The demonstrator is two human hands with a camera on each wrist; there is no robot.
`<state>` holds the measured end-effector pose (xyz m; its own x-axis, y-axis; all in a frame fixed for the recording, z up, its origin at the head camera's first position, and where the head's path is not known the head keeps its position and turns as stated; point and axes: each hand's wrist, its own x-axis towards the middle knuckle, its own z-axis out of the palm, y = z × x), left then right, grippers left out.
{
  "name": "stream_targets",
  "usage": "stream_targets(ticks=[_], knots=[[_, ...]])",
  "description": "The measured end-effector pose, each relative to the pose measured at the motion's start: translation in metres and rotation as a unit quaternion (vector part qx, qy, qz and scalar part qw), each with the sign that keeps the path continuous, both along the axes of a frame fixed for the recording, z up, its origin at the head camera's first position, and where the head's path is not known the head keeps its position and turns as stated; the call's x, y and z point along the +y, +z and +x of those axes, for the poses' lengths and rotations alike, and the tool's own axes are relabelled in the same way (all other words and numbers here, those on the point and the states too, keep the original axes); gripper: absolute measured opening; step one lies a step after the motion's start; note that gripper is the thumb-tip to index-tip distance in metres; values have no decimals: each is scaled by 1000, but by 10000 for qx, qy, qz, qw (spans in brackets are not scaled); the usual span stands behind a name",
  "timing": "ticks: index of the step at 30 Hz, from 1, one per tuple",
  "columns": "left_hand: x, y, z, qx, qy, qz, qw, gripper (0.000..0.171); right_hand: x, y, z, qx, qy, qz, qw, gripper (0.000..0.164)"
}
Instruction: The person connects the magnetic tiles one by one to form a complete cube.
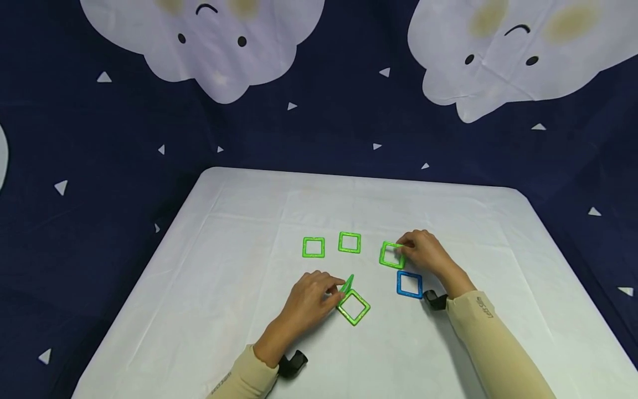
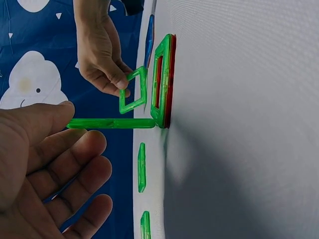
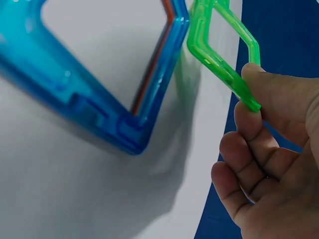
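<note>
My left hand (image 1: 309, 296) pinches a green square magnetic tile (image 2: 112, 123) between thumb and index finger. That tile stands on edge, its lower side at one side of a flat green square tile (image 1: 362, 315). A red layer (image 2: 172, 79) shows under the flat tile in the left wrist view. My right hand (image 1: 426, 252) pinches another green square tile (image 1: 381, 252) at one side, its other fingers loosely curled. In the left wrist view this tile is tilted near the table. Just nearer than it lies a blue square tile (image 1: 399, 282), with a red strip along its inner edge in the right wrist view.
Two more green square tiles (image 1: 304, 247) lie side by side farther back on the white-covered table (image 1: 224, 221). A dark blue curtain with clouds (image 1: 224, 66) hangs behind. Black wrist mounts (image 1: 293, 364) sit under both wrists, the right one close to the blue tile.
</note>
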<state>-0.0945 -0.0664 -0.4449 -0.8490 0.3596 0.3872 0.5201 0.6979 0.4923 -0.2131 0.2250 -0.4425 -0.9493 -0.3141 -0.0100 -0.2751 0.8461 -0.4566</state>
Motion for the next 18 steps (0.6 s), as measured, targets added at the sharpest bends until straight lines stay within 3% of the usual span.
stream_targets(ticks=[10,18], knots=[[-1,0,1,54,-46,-44,10000,23,-3,8,9,24,-83,-237,9997,11],[0,1,2,-179,-30,17,9998,23,-8,13,28,-28,-496,-603,9969,15]])
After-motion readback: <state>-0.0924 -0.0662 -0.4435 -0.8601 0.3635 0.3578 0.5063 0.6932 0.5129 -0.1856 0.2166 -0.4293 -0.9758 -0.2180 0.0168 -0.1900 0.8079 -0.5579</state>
